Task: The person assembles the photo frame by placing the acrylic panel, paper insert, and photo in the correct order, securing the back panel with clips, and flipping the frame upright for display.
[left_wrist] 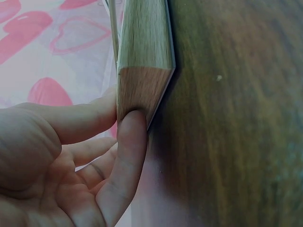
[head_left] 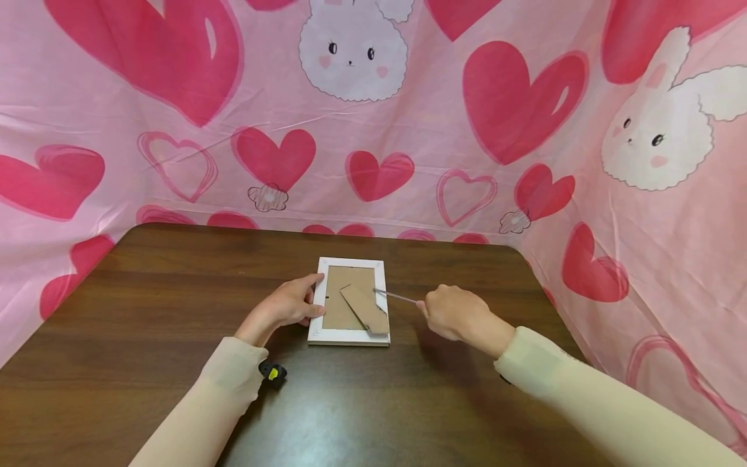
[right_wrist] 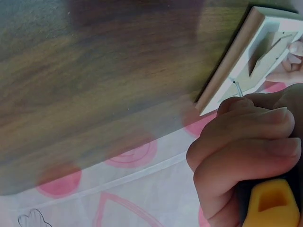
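A picture frame (head_left: 344,336) with a white back lies face down on the table, its wooden edge showing in the left wrist view. Set in it is a brown backing board (head_left: 350,275) with a slanted stand flap (head_left: 369,310). My left hand (head_left: 286,302) holds the left side of the frame, thumb and a finger on its rim. From the right, my right hand (head_left: 458,312) grips a screwdriver with a yellow and black handle (right_wrist: 274,208). Its thin metal shaft (head_left: 399,297) reaches over the right rim, the tip at the inner edge by the backing board.
The dark wooden table (head_left: 175,311) spreads around the frame. Pink cloth (head_left: 408,117) with hearts and rabbits hangs behind the table and along its sides. A small black and yellow device (head_left: 273,374) sits at the left wrist.
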Demonstrator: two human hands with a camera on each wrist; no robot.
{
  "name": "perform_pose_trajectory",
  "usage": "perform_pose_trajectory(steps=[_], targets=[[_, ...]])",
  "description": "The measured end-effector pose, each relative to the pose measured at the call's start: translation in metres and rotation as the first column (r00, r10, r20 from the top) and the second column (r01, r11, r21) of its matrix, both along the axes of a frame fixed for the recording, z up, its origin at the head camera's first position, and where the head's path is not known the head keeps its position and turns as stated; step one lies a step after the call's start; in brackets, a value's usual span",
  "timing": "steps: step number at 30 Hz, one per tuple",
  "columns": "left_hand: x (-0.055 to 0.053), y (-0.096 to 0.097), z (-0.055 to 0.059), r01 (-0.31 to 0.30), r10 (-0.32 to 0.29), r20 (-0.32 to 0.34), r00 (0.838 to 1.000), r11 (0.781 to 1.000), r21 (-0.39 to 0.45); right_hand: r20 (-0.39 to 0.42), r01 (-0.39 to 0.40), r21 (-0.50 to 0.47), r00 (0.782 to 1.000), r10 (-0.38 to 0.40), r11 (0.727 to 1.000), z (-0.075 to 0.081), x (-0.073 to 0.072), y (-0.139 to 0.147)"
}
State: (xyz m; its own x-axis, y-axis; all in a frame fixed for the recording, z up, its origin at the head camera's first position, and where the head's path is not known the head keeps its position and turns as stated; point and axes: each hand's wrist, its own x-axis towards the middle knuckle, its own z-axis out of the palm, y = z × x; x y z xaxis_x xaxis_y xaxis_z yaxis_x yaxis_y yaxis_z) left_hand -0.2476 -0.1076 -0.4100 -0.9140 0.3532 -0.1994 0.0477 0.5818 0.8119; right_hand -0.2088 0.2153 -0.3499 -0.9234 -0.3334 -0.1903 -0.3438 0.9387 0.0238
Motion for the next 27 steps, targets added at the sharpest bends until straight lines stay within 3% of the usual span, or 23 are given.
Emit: perform_pose_trajectory(steps=[16, 27], targets=[[0.0, 0.0, -0.001, 0.012, -0.012, -0.006, 1.0, 1.0, -0.006, -0.112, -0.037, 0.181, 0.992, 0.058, 0.983, 0.011, 0.003, -0.02], [0.0, 0.0, -0.002, 0.012, -0.012, -0.005, 1.0, 1.0, -0.015, -0.173, -0.046, 0.199, 0.982, 0.081, 0.979, 0.004, 0.009, -0.021]])
